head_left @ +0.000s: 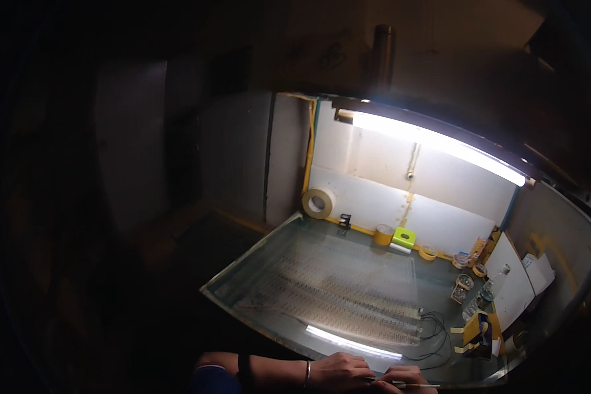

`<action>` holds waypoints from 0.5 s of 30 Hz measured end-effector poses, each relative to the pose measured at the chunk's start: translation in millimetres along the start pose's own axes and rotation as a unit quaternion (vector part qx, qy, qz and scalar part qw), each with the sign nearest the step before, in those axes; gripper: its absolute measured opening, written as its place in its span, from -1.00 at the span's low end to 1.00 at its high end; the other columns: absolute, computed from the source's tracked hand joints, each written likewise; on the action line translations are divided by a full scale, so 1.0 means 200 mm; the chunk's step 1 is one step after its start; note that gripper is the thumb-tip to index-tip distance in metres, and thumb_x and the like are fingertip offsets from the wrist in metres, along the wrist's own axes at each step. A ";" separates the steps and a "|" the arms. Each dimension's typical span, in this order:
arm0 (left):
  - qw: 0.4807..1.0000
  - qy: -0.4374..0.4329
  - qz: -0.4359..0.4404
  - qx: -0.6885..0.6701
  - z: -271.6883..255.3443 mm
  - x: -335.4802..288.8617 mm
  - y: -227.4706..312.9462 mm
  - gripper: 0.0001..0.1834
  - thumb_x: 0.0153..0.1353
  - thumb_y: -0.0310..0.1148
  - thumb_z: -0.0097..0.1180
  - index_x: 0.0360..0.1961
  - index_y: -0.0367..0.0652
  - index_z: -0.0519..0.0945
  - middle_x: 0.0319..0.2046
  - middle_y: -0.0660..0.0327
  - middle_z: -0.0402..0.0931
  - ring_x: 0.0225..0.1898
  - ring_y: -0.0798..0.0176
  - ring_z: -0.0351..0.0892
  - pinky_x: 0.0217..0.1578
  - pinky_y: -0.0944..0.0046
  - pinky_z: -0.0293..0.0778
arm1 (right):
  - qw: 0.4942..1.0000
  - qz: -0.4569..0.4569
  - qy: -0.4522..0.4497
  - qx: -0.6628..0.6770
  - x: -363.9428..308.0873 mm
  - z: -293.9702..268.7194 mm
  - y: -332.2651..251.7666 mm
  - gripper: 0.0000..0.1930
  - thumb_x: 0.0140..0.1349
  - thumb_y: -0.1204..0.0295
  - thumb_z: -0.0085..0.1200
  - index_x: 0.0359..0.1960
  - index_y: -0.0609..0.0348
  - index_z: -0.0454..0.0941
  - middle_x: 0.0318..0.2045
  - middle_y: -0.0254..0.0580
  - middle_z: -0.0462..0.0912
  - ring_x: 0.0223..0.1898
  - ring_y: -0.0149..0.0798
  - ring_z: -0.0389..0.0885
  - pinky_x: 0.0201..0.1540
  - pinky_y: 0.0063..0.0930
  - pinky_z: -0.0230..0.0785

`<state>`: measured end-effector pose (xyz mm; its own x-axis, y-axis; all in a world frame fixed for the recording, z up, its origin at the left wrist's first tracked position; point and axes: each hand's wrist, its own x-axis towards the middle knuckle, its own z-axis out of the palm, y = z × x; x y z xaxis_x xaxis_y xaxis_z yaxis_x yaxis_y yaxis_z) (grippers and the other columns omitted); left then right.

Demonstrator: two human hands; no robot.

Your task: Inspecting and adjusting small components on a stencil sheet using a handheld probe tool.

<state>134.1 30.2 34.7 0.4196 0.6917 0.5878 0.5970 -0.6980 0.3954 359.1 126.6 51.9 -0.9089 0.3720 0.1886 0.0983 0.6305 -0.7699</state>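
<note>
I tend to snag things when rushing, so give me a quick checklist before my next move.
1. Lighting: ok; the tube lamp is lit.
2. Hands visible: ok; left hand and right hand are close together at the near table edge.
3. Grip on the thin item: cannot tell; the fingertips are partly hidden.
4. Cables tidy: not ok, I'd say; loose loops lie on the table.
5. Large tape roll clear of hands: ok; it's at the back.

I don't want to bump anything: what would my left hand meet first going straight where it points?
Your left hand would likely meet your right hand first; whether they touch is unclear.
</note>
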 end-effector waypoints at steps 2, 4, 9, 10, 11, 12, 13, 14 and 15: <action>1.000 -0.015 0.002 -0.017 0.00 0.00 -0.01 -0.82 0.23 -0.32 0.12 -0.28 -0.23 0.61 -0.40 0.09 0.58 -0.31 0.06 0.63 -0.29 0.17 0.55 | 1.000 0.000 -0.012 0.021 0.00 0.00 0.01 -0.95 0.21 0.55 0.18 -0.30 0.20 0.64 -0.40 -0.21 0.63 -0.37 -0.38 0.61 -0.36 -0.51 0.47; 0.999 -0.028 -0.007 -0.038 -0.02 0.00 0.02 -0.86 0.20 -0.35 0.11 -0.38 -0.20 0.60 -0.45 0.09 0.56 -0.36 0.03 0.62 -0.32 0.14 0.55 | 0.993 -0.115 -0.022 -0.031 -0.01 -0.01 0.08 -0.92 0.18 0.56 0.17 -0.29 0.18 0.63 -0.39 -0.22 0.62 -0.37 -0.38 0.59 -0.35 -0.49 0.46; 0.997 -0.044 -0.022 -0.051 0.00 0.00 0.03 -0.87 0.14 -0.38 0.11 -0.48 -0.20 0.53 -0.50 0.12 0.52 -0.42 0.02 0.58 -0.39 0.13 0.52 | 0.994 -0.013 -0.107 0.020 0.01 -0.05 -0.08 -0.83 0.20 0.54 0.10 -0.18 0.16 0.61 -0.36 -0.18 0.62 -0.34 -0.31 0.60 -0.27 -0.46 0.45; 0.998 -0.043 -0.009 -0.049 0.02 -0.01 0.01 -0.88 0.14 -0.39 0.11 -0.47 -0.19 0.52 -0.51 0.14 0.50 -0.46 0.04 0.57 -0.43 0.14 0.51 | 0.994 -0.020 -0.105 0.031 0.01 -0.06 -0.09 -0.83 0.20 0.54 0.10 -0.18 0.16 0.61 -0.35 -0.17 0.62 -0.33 -0.30 0.60 -0.26 -0.46 0.45; 0.998 -0.041 0.004 -0.046 0.03 -0.01 0.00 -0.89 0.15 -0.40 0.12 -0.47 -0.19 0.51 -0.53 0.16 0.48 -0.49 0.06 0.55 -0.47 0.14 0.49 | 0.993 -0.030 -0.103 0.043 0.01 -0.06 -0.10 -0.83 0.20 0.54 0.10 -0.17 0.17 0.61 -0.35 -0.17 0.63 -0.31 -0.29 0.60 -0.24 -0.46 0.45; 0.998 -0.052 0.001 -0.030 0.04 -0.01 0.00 -0.89 0.13 -0.40 0.12 -0.48 -0.18 0.50 -0.52 0.17 0.48 -0.48 0.07 0.54 -0.47 0.15 0.49 | 0.994 -0.013 -0.103 0.046 -0.01 -0.05 -0.08 -0.83 0.21 0.54 0.09 -0.16 0.19 0.61 -0.32 -0.15 0.64 -0.28 -0.28 0.61 -0.20 -0.44 0.46; 0.998 -0.052 0.008 -0.023 0.06 -0.01 0.00 -0.90 0.12 -0.40 0.12 -0.47 -0.18 0.50 -0.52 0.17 0.48 -0.47 0.08 0.54 -0.47 0.15 0.49 | 0.993 -0.006 -0.107 0.048 -0.02 -0.05 -0.07 -0.83 0.21 0.55 0.09 -0.16 0.19 0.61 -0.32 -0.15 0.64 -0.28 -0.28 0.61 -0.20 -0.44 0.46; 0.998 -0.051 0.019 -0.016 0.08 -0.01 -0.01 -0.90 0.12 -0.39 0.12 -0.46 -0.17 0.50 -0.52 0.17 0.48 -0.45 0.08 0.55 -0.46 0.16 0.49 | 0.993 0.001 -0.109 0.047 -0.03 -0.06 -0.05 -0.83 0.21 0.55 0.09 -0.16 0.20 0.61 -0.32 -0.15 0.64 -0.28 -0.28 0.61 -0.20 -0.44 0.46; 0.998 -0.050 0.029 -0.008 0.09 -0.01 -0.02 -0.90 0.11 -0.39 0.12 -0.46 -0.17 0.50 -0.52 0.17 0.48 -0.44 0.09 0.55 -0.46 0.16 0.49 | 0.993 0.007 -0.111 0.046 -0.04 -0.06 -0.04 -0.82 0.21 0.55 0.09 -0.16 0.21 0.61 -0.32 -0.15 0.64 -0.27 -0.28 0.61 -0.19 -0.43 0.46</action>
<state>143.2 34.4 20.0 0.5197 0.6651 0.5363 0.5587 -0.7395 0.3755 370.2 126.0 64.3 -0.9756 0.2148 0.0454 0.0842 0.5571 -0.8262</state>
